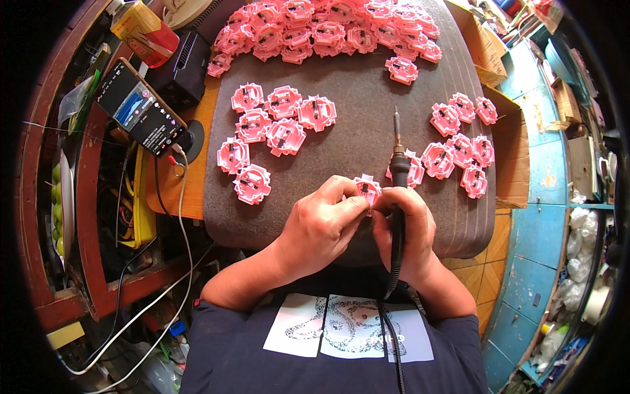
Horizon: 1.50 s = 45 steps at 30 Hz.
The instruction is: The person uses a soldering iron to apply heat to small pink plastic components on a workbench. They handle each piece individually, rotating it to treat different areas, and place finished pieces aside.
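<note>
Near the front edge of the dark work mat, my left hand (328, 220) pinches a pink plastic housing (367, 188) with a small black part inside. Against its right side are the fingertips of my right hand (410, 226). That hand also holds a soldering iron (398, 172), its metal tip pointing away from me and its cord running down over my shirt. Another pink housing (413, 169) lies just right of the iron, partly hidden by it. Whatever my fingertips grip at the front of the held housing is too small to make out.
Loose pink housings (286, 136) lie at left on the mat (354, 134), others (462, 151) at right, with a large heap (328, 33) at the far edge. A phone (142, 107) stands at left beside a cable. Open cardboard boxes (512, 148) flank the right edge.
</note>
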Tool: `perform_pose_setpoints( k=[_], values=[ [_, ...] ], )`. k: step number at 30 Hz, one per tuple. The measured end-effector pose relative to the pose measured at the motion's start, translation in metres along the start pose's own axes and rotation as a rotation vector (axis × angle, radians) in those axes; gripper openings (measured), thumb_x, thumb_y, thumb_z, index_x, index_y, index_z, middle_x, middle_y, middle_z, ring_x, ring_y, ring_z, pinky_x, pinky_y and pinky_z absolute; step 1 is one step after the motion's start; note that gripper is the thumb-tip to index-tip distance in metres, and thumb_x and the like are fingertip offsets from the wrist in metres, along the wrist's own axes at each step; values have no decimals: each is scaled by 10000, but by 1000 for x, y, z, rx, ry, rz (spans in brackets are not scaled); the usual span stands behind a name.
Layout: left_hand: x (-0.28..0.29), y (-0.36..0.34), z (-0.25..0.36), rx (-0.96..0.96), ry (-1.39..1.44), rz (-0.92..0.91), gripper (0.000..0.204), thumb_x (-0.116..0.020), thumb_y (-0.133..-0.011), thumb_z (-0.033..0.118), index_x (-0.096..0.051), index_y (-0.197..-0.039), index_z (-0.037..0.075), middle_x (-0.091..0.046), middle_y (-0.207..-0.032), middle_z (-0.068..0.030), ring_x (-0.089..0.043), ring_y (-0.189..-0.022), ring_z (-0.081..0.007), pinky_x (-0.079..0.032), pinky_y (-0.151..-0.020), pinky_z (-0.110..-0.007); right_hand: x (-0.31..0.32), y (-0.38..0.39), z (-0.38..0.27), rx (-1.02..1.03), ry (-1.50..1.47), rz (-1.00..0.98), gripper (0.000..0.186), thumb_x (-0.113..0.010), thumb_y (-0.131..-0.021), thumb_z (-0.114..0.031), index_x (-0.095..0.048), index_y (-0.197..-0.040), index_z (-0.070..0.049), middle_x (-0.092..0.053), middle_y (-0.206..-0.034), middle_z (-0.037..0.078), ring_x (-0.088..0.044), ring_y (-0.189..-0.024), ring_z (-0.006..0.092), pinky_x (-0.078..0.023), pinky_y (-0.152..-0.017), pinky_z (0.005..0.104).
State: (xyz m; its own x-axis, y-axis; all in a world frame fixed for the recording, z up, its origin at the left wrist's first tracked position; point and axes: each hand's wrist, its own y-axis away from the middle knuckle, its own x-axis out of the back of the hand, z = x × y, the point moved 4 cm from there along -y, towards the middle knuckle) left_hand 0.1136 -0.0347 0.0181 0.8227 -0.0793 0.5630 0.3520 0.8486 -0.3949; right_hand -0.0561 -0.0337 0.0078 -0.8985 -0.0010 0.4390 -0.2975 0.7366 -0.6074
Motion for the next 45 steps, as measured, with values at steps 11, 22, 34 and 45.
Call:
perform_pose_setpoints(
  k=[11,22,34,45],
  values=[
    [2,0,-3,55,-1,32,212,-751,-876,-6,-725,-1081,43,-660,-1045,-142,-712,-916,-342,-607,-760,-421,-5,9,-9,222,161,13,475,-760,-792,-21,-624,-1248,-16,-722,-1112,191,-707,-924,382,-571,-830,484],
    [3,-2,0,69,-26,-1,231,-752,-858,-28,-714,-1077,34,-655,-1057,-153,-710,-888,-351,-599,-747,-424,9,0,-12,178,90,14,410,-788,-829,-27,-637,-1206,31,-718,-983,172,-687,-784,353,-567,-738,462],
    [2,3,3,37,-99,1,242,-759,-845,-70,-707,-1064,18,-652,-1045,-156,-709,-836,-333,-585,-717,-416,65,19,-28,130,9,-30,560,-685,-1013,-473,-698,-1171,64,-639,-817,124,-613,-659,272,-519,-586,389],
    [2,1,9,15,-136,-19,269,-753,-844,-93,-701,-1089,6,-647,-1046,-157,-708,-847,-331,-593,-723,-415,67,22,-36,131,27,-76,339,-689,-976,-277,-728,-1062,49,-627,-760,100,-589,-626,254,-476,-546,378]
  ],
)
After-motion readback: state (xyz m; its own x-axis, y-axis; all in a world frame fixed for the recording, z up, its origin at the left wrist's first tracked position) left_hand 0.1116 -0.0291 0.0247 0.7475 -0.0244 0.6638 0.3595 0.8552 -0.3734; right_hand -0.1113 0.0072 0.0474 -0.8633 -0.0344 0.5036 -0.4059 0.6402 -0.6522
